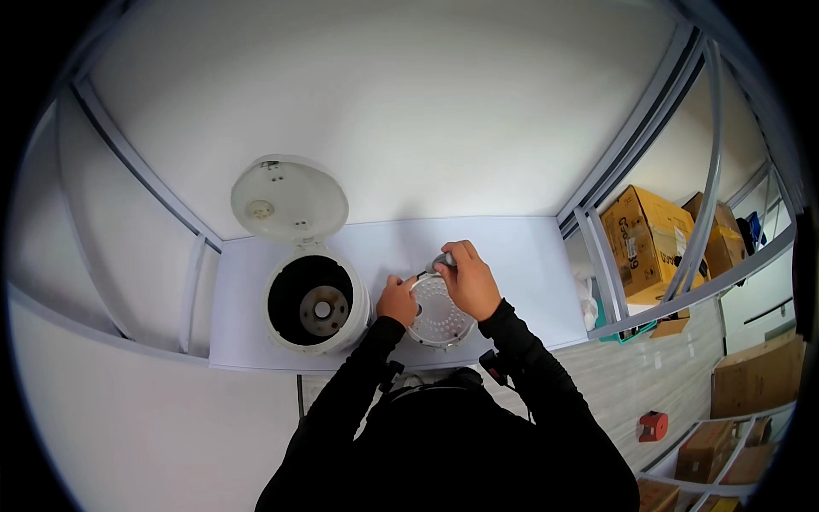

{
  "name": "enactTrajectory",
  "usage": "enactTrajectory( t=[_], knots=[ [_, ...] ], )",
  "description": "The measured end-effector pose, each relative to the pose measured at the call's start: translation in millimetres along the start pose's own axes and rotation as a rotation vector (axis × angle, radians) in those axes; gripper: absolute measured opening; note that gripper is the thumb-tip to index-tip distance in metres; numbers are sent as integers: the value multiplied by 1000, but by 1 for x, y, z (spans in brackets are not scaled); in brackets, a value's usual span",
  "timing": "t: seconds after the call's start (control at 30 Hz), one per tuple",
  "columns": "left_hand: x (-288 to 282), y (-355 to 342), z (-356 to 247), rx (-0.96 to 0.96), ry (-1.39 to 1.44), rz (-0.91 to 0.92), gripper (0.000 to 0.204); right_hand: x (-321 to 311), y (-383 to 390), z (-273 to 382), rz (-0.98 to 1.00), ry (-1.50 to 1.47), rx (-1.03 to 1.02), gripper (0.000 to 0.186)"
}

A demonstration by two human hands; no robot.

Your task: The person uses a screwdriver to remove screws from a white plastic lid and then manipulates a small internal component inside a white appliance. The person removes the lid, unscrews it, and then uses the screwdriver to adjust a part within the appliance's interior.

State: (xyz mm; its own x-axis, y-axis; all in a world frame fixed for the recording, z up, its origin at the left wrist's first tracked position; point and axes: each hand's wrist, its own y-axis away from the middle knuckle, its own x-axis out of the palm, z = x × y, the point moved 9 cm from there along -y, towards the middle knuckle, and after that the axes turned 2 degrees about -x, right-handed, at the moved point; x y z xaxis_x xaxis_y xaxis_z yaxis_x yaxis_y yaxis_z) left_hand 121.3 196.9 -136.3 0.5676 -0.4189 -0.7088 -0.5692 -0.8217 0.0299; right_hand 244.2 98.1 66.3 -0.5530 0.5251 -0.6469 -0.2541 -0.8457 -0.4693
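Work is at frame centre: a round, whitish perforated part [441,317] on the white table [525,256], just right of the rice cooker [363,305]. Right hand [473,282] is closed around a grey-handled tool [439,263], screwdriver-like, slanting down-left toward the rim; tip too small to make out, so can't confirm contact. Left hand [397,300] has fingers curled at the rim's upper-left; can't tell if it's pinching the rim or just pressing on it. Doing this well, my read: left hand bears the part flat against the table so it can't spin, fingertips out of the tool's line, since they look close to the tip now. Tool is better lined up square to whatever it bears on; a shallow slant risks slipping and scuffing the rim. Light, steady force; the part looks like thin plastic and could crack if levered. Containers: cooker stands left of centre, lid [290,205] swung up toward the wall. Dark cavity, no inner pot in it, metal heating plate [322,326] with a round centre button at the bottom, plate looks stained. Upper right, beyond the frame rail, a yellow-brown cardboard box [648,243], contents hidden. Teal basket [625,334] below it, mostly blocked, contents unclear. More cardboard boxes [708,448] on the lower-right shelf, insides not visible.
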Motion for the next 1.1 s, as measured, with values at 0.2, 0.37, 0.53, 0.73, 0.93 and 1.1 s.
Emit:
enactTrajectory(
  t=[0.2, 0.37, 0.53, 0.73, 0.93, 1.1],
  knots=[
    [-1, 1, 3, -34, 25, 2, 38, 1, -3, 3, 17, 5, 4, 26],
    [-2, 2, 1, -31, 30, 24, 39, 3, -3, 2, 10, -32, 12, 28],
    [-2, 3, 2, -27, 10, 34, 40, 4, -6, 6, 18, -21, 14, 28],
    [-4, 3, -1, -6, 15, 37, 41, 7, -19, 12, 59, 97, -41, 32],
    [-3, 3, -1, -1, 13, 39, 41, 22, -37, 15, 119, 269, -102, 37],
    [-2, 2, 3, -18, 19, 42, 42, 29, -46, 22, 146, 388, -52, 36]
  ],
)
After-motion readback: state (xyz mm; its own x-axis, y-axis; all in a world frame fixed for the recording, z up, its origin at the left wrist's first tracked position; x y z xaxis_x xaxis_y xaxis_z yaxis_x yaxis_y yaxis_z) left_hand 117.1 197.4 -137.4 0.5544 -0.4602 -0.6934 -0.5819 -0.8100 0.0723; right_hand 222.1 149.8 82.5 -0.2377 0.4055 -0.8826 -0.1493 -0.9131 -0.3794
